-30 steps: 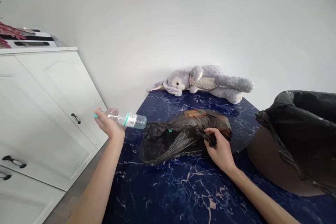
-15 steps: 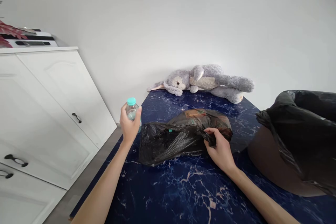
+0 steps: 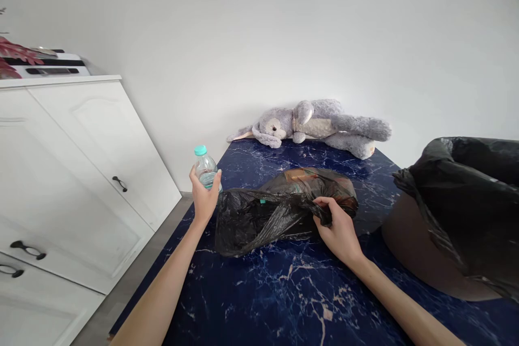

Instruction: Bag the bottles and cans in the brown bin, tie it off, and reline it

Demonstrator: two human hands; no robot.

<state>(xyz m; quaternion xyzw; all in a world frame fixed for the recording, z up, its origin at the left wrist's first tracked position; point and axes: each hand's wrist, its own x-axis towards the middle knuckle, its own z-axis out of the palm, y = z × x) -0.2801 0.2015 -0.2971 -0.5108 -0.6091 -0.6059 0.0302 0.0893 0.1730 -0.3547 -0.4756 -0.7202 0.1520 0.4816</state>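
A clear plastic bottle (image 3: 206, 165) with a turquoise cap is gripped in my left hand (image 3: 205, 195), tilted slightly left, at the left side of the table. Clear liquid shows in its lower part. My right hand (image 3: 337, 230) pinches the gathered edge of a black plastic bag (image 3: 247, 232) lying on the blue marbled table (image 3: 284, 303). The bag's slack part spreads toward the left hand. Its far part is filled, and orange and brownish items show dimly through the thin film; I cannot make out what they are. A small turquoise spot shows within the bag.
A brown bin (image 3: 421, 259) lined with a black bag stands on the right of the table. Against the wall lies a grey plush rabbit (image 3: 320, 124). White cabinets (image 3: 101, 173) with dark handles stand on the left, a white and black device (image 3: 52, 67) on top.
My left hand has turned the bottle a little, so it leans left and more of its body shows above the fingers. The right hand keeps its hold on the bag.
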